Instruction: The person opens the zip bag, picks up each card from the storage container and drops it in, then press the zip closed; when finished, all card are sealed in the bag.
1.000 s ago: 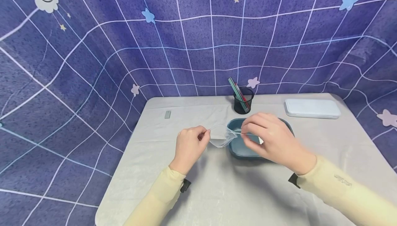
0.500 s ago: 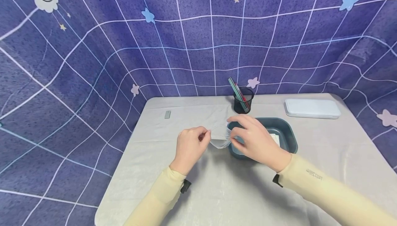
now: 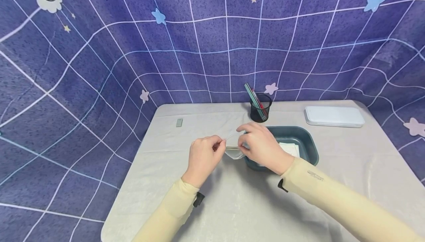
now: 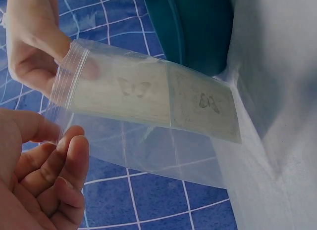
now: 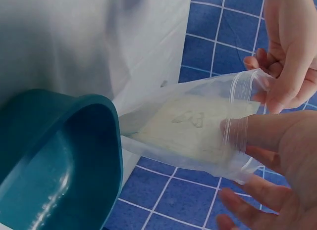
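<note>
A clear zip bag (image 4: 143, 146) hangs by its mouth between both hands over the table. My left hand (image 3: 203, 159) pinches one side of the opening between thumb and index finger. The fingers of my right hand (image 3: 262, 146) reach into the mouth and pinch a cream paper card with a butterfly print (image 4: 124, 91). In the left wrist view, a second butterfly-printed card (image 4: 203, 109) shows lower in the bag, near its bottom. The right wrist view has the right thumb lying over a printed card (image 5: 185, 123) inside the bag.
Right beside the bag stands a teal plastic bin (image 3: 310, 146) with white papers (image 3: 290, 149) in it. Behind are a black mesh pen cup (image 3: 258, 113) and a pale pencil case (image 3: 334, 116). A small grey block (image 3: 179, 123) lies at the back left.
My right hand has moved left from over the bin to the bag's mouth, bringing the paper card into it. The white papers in the bin have come into view. My left hand stays put.
</note>
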{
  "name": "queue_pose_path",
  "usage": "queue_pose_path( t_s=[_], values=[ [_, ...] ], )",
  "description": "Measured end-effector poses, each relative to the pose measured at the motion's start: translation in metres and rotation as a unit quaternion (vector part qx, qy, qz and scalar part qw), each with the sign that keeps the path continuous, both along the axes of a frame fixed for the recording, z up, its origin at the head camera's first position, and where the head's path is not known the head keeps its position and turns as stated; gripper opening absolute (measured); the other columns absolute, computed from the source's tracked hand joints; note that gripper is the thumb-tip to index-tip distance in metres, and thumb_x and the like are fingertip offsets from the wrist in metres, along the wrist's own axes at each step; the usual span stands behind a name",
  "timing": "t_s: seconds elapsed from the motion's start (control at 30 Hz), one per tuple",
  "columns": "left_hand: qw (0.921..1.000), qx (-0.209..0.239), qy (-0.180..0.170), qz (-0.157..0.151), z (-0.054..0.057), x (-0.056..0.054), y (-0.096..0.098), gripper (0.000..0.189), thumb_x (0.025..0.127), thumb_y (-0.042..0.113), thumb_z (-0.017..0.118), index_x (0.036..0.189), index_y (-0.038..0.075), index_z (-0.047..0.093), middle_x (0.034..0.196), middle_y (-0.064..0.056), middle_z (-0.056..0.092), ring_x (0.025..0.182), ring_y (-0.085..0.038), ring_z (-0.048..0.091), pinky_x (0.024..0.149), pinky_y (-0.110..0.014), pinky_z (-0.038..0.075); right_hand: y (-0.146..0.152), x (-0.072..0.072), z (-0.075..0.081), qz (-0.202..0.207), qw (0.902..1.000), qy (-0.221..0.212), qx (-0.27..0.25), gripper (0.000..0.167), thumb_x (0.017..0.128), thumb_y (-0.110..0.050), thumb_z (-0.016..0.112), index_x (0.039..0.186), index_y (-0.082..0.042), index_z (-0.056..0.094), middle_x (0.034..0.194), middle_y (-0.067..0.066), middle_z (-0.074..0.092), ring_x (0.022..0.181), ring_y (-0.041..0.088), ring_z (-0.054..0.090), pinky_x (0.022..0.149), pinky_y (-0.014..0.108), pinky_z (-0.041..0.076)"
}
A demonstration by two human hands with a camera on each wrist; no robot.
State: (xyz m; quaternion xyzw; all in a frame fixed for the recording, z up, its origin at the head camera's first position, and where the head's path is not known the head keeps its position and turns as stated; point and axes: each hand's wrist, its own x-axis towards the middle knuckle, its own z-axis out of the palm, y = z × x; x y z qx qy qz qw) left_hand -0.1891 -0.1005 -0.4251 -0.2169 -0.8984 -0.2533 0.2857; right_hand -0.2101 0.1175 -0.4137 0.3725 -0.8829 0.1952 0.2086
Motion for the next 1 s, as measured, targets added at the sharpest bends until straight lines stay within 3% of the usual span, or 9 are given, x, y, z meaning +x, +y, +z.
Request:
queue_pose_path(
  t_s=[0.37, 0.63, 1.0],
  values=[
    [1.0, -0.002, 0.001, 0.003, 0.002, 0.0, 0.001, 0.013, 0.089, 0.014, 0.073, 0.077, 0.015, 0.078, 0.064, 0.011, 0.067, 0.055, -0.004, 0.059, 0.055, -0.029, 0.048, -0.012, -0.008, 0.0, -0.022, 0.9983, -0.017, 0.05, 0.012, 0.076, -0.013, 0.091, 0.079, -0.019, 0.081, 0.112, 0.009, 0.074, 0.106, 0.031, 0.065, 0.084, 0.055, 0.051],
    [1.0, 0.002, 0.003, -0.002, 0.004, 0.0, 0.002, 0.013, 0.09, 0.015, 0.074, 0.077, 0.014, 0.078, 0.065, 0.01, 0.067, 0.054, -0.004, 0.059, 0.055, -0.029, 0.048, -0.015, -0.01, 0.0, -0.029, 0.995, -0.022, 0.093, 0.012, 0.075, -0.013, 0.09, 0.076, -0.021, 0.081, 0.107, 0.006, 0.075, 0.094, 0.03, 0.065, 0.067, 0.045, 0.046],
    [1.0, 0.003, 0.002, 0.004, 0.002, 0.0, 0.001, 0.013, 0.089, 0.016, 0.073, 0.077, 0.015, 0.078, 0.064, 0.011, 0.066, 0.054, -0.004, 0.058, 0.055, -0.028, 0.047, -0.012, -0.009, 0.002, -0.017, 0.9948, -0.034, 0.095, 0.011, 0.077, -0.016, 0.09, 0.079, -0.02, 0.081, 0.102, 0.003, 0.074, 0.094, 0.029, 0.066, 0.07, 0.046, 0.049]
  ],
)
